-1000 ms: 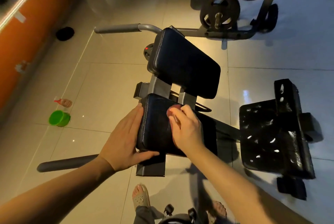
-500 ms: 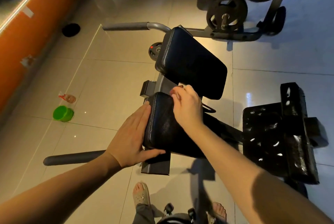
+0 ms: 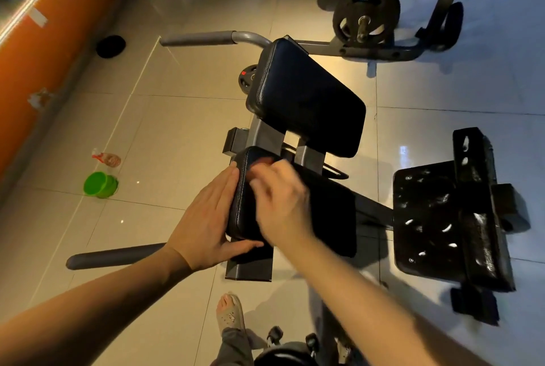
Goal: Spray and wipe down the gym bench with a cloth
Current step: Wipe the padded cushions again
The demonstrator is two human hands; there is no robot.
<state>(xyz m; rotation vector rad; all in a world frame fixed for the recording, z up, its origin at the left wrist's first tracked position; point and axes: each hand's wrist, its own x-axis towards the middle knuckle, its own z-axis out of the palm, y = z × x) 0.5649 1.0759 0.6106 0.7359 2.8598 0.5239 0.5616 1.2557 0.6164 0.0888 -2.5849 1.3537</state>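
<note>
My right hand (image 3: 280,203) has slid left across the bench pad (image 3: 324,212), fingers curled on the red cloth (image 3: 263,161) at its far corner. Left hand (image 3: 206,221) flat, fingers straight, against the pad's side.

Black bench pads (image 3: 306,100), reddish cloth (image 3: 264,161), green cup (image 3: 99,185), orange wall (image 3: 44,56).

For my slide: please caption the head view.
Left hand braces the near black bench pad while the right hand wipes it with a reddish cloth.
</note>
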